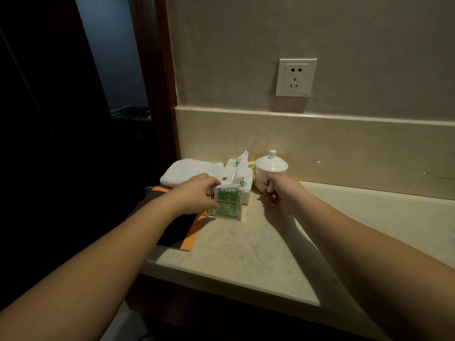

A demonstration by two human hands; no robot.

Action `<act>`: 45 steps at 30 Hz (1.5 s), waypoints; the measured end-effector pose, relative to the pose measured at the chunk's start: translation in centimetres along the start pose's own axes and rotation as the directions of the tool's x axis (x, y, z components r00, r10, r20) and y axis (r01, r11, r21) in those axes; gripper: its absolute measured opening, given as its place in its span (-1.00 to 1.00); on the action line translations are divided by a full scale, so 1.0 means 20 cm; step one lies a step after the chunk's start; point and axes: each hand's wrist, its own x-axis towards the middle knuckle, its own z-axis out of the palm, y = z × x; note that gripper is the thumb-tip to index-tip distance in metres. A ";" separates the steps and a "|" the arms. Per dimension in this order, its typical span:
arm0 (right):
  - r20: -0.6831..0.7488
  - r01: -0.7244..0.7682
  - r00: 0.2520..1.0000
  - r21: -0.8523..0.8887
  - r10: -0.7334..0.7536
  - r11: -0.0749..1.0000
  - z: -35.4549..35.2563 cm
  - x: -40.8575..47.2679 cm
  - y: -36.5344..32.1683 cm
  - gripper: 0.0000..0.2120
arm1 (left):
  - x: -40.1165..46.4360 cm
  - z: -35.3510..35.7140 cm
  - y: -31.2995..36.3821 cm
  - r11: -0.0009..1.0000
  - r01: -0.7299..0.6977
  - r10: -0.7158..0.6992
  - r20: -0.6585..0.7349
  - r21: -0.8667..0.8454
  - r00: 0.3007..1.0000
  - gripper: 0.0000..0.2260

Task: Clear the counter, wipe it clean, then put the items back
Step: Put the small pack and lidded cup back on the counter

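I see a pale, smooth stone counter (258,247) with a rounded front edge, its broad polished surface bare toward three o'clock and backed by a low matching upstand. On the wall above, at one o'clock, sits a white square socket (296,77). At the counter's left edge, nine o'clock, a flat orange-bordered black mat (182,232) overhangs into shadow. At eleven o'clock lies a soft folded white towel (187,172), touching a white plastic tissue pack (237,178) with one sheet standing up. Just right of the pack stands a glossy white ribbed lidded cup (269,171) with a knob on top. In front of the pack is a clear square holder of green sachets (227,204). My left hand (197,193) grips the holder's left side, fingers curled round it. My right hand (283,195) pinches the cup's handle, at the cup's near right side.
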 end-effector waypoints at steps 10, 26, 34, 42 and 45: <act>-0.023 0.022 0.999 -0.117 -0.025 0.993 0.07 0.07 -0.03 -0.88 | 0.01 0.05 -0.03 0.998 -0.019 0.012 -0.096 -0.064 0.995 -0.51; 0.000 0.035 0.999 -0.322 -0.037 0.946 0.09 0.07 -0.07 -0.70 | 0.02 0.08 -0.06 0.990 -0.031 0.014 -0.125 -0.137 0.992 -0.41; 0.016 0.017 1.000 -0.246 -0.014 0.969 0.02 -0.01 -0.05 -0.65 | -0.07 0.04 -0.01 0.982 0.002 -0.050 -0.247 -0.189 0.968 -0.43; 0.118 0.338 0.935 -0.577 -0.334 0.744 -0.36 -0.41 0.00 -0.81 | -0.25 0.10 0.33 0.916 -0.146 -0.025 -0.417 -0.374 0.909 -0.79; 0.218 0.432 0.875 -0.755 -0.433 0.494 -0.57 -0.63 0.06 -0.74 | -0.33 0.18 0.56 0.906 -0.167 0.029 -0.337 -0.388 0.941 -0.82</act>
